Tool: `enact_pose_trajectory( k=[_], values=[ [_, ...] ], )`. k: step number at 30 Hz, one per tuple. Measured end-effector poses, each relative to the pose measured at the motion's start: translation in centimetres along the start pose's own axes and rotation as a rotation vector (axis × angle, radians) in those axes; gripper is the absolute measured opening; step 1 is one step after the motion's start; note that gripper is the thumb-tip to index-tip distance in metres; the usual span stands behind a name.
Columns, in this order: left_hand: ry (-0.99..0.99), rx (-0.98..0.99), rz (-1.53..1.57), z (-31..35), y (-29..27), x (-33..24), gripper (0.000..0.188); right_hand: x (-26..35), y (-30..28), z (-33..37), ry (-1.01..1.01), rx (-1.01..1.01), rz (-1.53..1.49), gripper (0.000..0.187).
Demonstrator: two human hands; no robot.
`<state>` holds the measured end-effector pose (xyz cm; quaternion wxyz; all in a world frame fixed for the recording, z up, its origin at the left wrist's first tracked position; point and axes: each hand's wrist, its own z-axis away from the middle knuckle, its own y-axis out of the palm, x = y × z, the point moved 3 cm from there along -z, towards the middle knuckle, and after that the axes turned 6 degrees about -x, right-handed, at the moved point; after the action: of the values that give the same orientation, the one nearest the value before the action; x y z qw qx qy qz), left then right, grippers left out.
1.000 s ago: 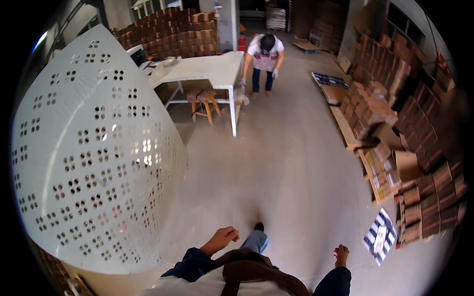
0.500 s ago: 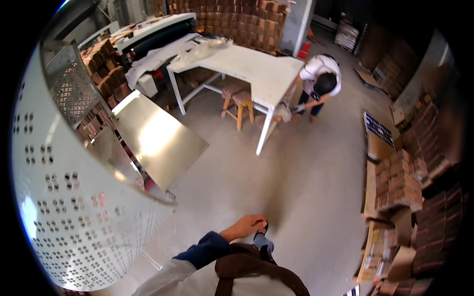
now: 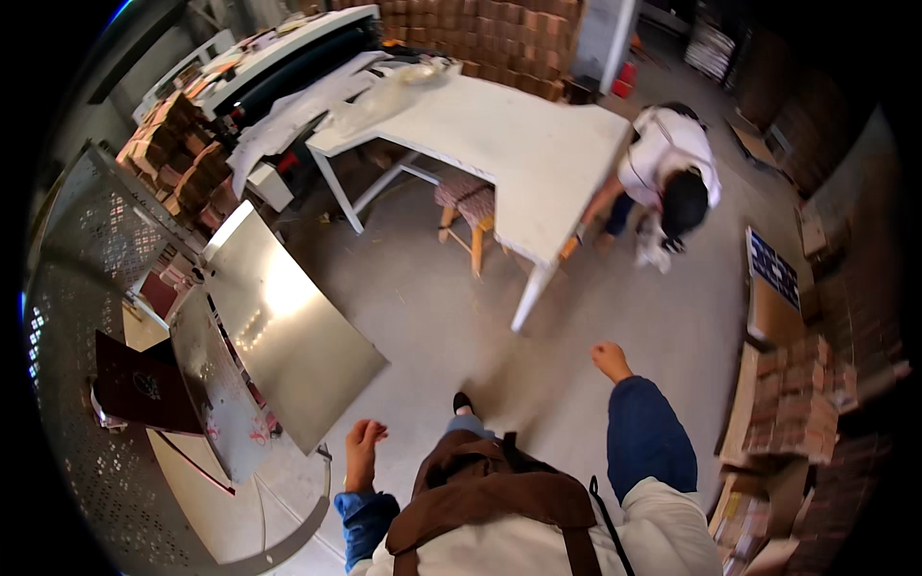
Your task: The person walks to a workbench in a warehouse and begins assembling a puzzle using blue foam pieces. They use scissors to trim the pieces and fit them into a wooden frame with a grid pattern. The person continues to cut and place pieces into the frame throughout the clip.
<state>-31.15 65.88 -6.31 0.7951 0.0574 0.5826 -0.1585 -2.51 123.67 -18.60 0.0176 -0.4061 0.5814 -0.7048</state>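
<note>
My left hand (image 3: pixel 362 455) hangs beside my brown apron (image 3: pixel 490 499), fingers loosely bent and a little apart, holding nothing. It is nearest to the lower corner of a shiny metal sheet (image 3: pixel 293 326). Out in front on the other side is my right hand (image 3: pixel 611 361), its fingers curled in, with no object showing in it. Bare floor lies under it, and the near leg of a white table (image 3: pixel 538 293) stands beyond. Neither hand touches anything. Below the apron one of my dark shoes (image 3: pixel 463 401) shows in mid-stride.
Left of me curves a perforated metal guard (image 3: pixel 67 461), with a dark red board (image 3: pixel 144 384) inside it. A patterned-top wooden stool (image 3: pixel 468 204) stands at the table. Another person (image 3: pixel 672 168) bends down at its right end. Cardboard stacks (image 3: pixel 788 398) line the right side.
The view has shifted, so the table and the bent person sit farther right. My right arm has come forward into view. The perforated guard now shows what lies inside it.
</note>
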Motion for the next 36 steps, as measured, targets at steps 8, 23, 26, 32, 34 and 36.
enact_pose_trajectory(
  k=[8,23,26,32,34,36],
  values=[
    [-0.018,-0.396,0.259,-19.4,-3.8,-6.5,0.020,34.6,2.6,-18.0,-0.470,0.230,-0.185,0.026],
    [0.431,0.065,-0.531,-59.7,19.5,-28.8,0.023,34.5,12.1,-51.7,-0.287,-0.148,0.065,0.036],
    [0.647,0.215,-0.611,-67.3,26.2,-34.1,0.022,37.4,17.4,-59.3,-0.321,-0.182,0.016,0.040],
    [1.080,0.536,-0.845,-84.0,44.8,-43.2,0.020,41.9,22.8,-71.6,-0.238,-0.350,0.018,0.046],
    [1.189,0.570,-0.976,-89.2,51.4,-46.9,0.020,42.6,23.9,-74.9,-0.223,-0.397,0.014,0.049],
    [1.221,0.562,-1.083,-95.6,57.9,-48.3,0.018,42.8,24.8,-76.3,-0.160,-0.403,0.000,0.049]
  ],
)
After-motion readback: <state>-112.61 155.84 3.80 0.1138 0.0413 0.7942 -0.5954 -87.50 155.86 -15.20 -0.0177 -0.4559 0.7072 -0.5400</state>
